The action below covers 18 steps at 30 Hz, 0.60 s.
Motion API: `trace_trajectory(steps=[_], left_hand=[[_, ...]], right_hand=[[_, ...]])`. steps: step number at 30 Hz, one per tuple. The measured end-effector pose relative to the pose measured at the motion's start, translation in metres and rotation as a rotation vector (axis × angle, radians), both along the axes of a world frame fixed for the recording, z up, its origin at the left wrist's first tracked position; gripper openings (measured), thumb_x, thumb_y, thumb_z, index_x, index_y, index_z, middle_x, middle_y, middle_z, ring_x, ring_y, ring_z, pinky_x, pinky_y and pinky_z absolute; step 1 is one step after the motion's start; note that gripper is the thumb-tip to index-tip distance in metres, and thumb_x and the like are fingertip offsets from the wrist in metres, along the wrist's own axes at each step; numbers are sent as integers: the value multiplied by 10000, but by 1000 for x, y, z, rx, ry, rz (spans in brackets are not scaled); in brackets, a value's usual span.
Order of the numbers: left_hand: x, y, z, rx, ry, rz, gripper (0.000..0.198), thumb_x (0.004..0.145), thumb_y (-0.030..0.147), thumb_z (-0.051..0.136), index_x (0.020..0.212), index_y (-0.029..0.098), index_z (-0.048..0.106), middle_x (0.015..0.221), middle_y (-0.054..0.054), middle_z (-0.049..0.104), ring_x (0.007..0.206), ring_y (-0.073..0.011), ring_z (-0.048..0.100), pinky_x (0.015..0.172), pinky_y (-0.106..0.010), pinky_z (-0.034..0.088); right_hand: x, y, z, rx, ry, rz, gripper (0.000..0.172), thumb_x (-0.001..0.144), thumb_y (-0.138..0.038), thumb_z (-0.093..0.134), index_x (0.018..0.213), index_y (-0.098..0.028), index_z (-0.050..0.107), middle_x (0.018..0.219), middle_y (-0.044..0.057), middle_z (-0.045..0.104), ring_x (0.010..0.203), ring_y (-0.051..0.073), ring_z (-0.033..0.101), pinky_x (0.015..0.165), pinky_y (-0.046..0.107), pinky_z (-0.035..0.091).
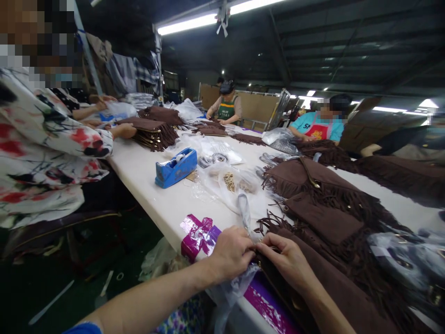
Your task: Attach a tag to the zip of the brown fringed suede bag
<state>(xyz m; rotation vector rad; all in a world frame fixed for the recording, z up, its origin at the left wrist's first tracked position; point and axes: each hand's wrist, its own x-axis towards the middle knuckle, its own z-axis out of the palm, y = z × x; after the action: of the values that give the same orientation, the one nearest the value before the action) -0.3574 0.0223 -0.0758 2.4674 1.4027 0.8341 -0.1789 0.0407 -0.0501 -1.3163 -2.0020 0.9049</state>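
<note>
At the near table edge, a brown fringed bag [313,260] lies under my hands. My right hand [287,257] is closed, thumb and fingers pinching the bag's corner near small metal fittings. Close against it, my left hand [231,253] is closed too, its fingertips meeting the right ones; what they pinch is hidden. A strap wrapped in clear plastic [244,211] rises from the table just behind the fingers. Thin plastic film [234,287] hangs below my left hand over the edge.
A blue tape dispenser [176,168] stands ahead, beside a plastic bag with gold-coloured metal parts [228,182]. More brown fringed bags [320,181] pile up on the right, near plastic-wrapped straps [399,255]. Purple tape [200,236] covers the table edge. Co-workers stand around the table [139,176].
</note>
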Motion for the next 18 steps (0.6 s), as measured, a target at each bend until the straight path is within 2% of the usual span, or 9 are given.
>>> trace_trajectory(steps=[3, 7, 11, 14, 16, 18], left_hand=[[4, 3, -3, -14, -45, -18, 188, 882, 188, 569, 720, 166, 662, 759, -25, 635, 782, -175, 566, 713, -300, 449], [-2, 3, 1, -10, -92, -52, 156, 835, 108, 542, 749, 172, 655, 767, -15, 630, 792, -168, 568, 728, -283, 452], [-15, 10, 10, 7, -208, 59, 163, 755, 74, 525, 628, 164, 572, 676, 0, 565, 732, -151, 545, 682, -261, 441], [-22, 20, 16, 34, -273, 123, 168, 723, 48, 508, 609, 161, 557, 663, 6, 561, 710, -140, 550, 664, -253, 448], [-24, 22, 21, 44, -220, 151, 166, 736, 38, 533, 627, 153, 582, 672, -2, 580, 711, -136, 568, 658, -247, 467], [-29, 17, 26, 115, -57, 91, 124, 811, 80, 570, 725, 142, 633, 747, -26, 622, 750, -143, 594, 684, -255, 500]], right_hand=[[1, 0, -2, 30, 7, 3, 403, 807, -537, 604, 608, -190, 559, 587, -31, 505, 604, 142, 469, 551, 238, 357], [0, -1, 0, 22, 20, 31, 392, 804, -537, 624, 629, -186, 605, 609, -23, 571, 630, 154, 518, 585, 240, 393], [-1, -3, 9, 3, 81, 34, 333, 861, -513, 558, 774, -206, 656, 751, 2, 666, 740, 186, 594, 689, 256, 443], [-2, -2, 8, 66, 105, 38, 342, 894, -513, 505, 787, -220, 646, 754, 8, 663, 736, 190, 605, 686, 265, 464], [-8, 3, 1, 149, 95, 101, 338, 890, -521, 521, 782, -230, 658, 737, 8, 666, 707, 189, 618, 654, 267, 485], [-24, 15, -9, 301, 103, 156, 322, 879, -529, 561, 792, -240, 671, 752, 4, 676, 680, 176, 628, 625, 265, 508]])
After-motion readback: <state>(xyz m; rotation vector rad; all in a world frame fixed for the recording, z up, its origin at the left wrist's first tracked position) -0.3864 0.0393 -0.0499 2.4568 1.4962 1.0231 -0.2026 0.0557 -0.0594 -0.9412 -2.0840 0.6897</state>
